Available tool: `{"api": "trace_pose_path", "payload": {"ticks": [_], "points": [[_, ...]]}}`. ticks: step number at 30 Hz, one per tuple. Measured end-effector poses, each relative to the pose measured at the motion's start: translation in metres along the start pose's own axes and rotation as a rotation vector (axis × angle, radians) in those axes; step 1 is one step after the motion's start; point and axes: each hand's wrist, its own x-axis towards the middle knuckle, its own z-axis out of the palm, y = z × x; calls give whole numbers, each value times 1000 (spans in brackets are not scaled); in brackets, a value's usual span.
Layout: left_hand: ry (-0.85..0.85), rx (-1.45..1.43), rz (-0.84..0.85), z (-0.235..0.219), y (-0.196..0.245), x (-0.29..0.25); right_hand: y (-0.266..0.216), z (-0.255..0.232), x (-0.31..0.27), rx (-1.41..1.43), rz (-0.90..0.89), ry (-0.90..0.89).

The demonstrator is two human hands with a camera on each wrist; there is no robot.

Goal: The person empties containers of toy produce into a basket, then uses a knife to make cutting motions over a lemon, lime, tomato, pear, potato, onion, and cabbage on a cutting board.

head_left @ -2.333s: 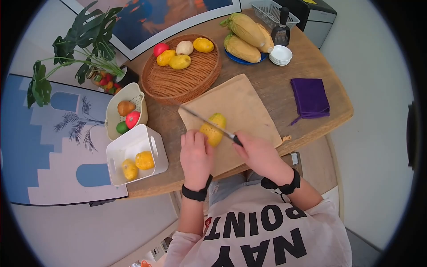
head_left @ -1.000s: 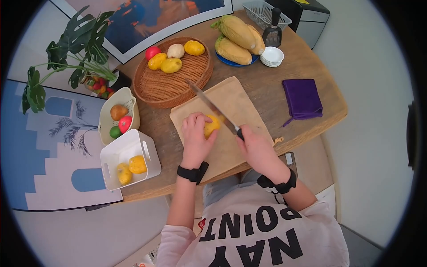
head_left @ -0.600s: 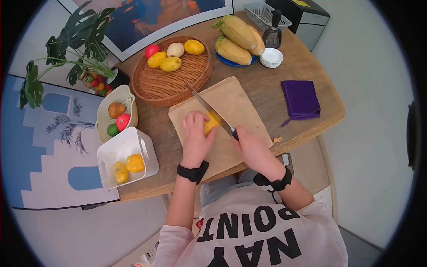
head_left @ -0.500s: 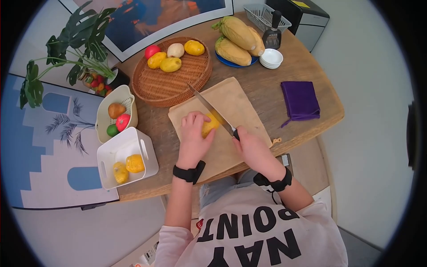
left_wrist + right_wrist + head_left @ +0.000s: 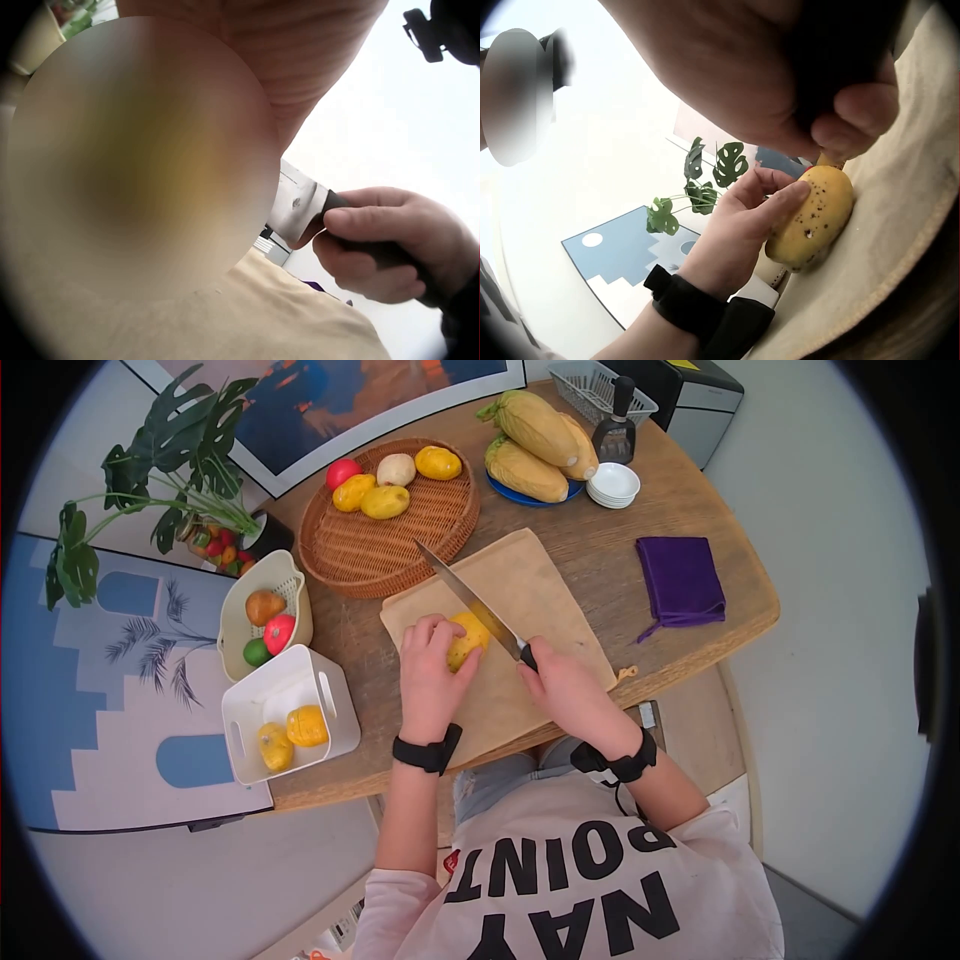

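A yellow, dark-speckled mango point(image 5: 464, 647) lies on the tan cutting board point(image 5: 510, 710). My left hand point(image 5: 430, 672) grips its left side, thumb nearest me and fingers over the far side. In the right wrist view, the left thumb presses along the speckled skin of the mango point(image 5: 821, 217). My right hand point(image 5: 575, 700) holds the black handle of a kitchen knife point(image 5: 462, 590). Its long blade points away and to the left, overlapping the mango's right side in the head view. A blurred disc covers most of the left wrist view and hides the mango there.
Behind the board, a round wicker tray point(image 5: 350, 555) bears several fruits. A white bin point(image 5: 340, 700) with two yellow fruits and a cream basket point(image 5: 305, 600) stand left. A blue plate point(image 5: 525, 497) with corn ears, white bowls point(image 5: 613, 485) and purple cloth point(image 5: 680, 582) lie right.
The left hand shifted from the mango's near left end to around its left side, and the mango turned and moved left. The knife lifted away, then came back beside the fruit, blade angled more steeply.
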Motion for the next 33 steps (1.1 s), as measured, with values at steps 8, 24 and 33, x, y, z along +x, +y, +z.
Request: {"api": "trace_pose_path", "payload": {"ticks": [8, 24, 33], "points": [[19, -34, -31, -2, -1, -5, -8, 0, 1, 12, 11, 2], [-7, 74, 11, -15, 9, -14, -29, -13, -1, -24, 22, 83], [-6, 35, -30, -16, 3, -16, -32, -11, -4, 24, 36, 70]]}}
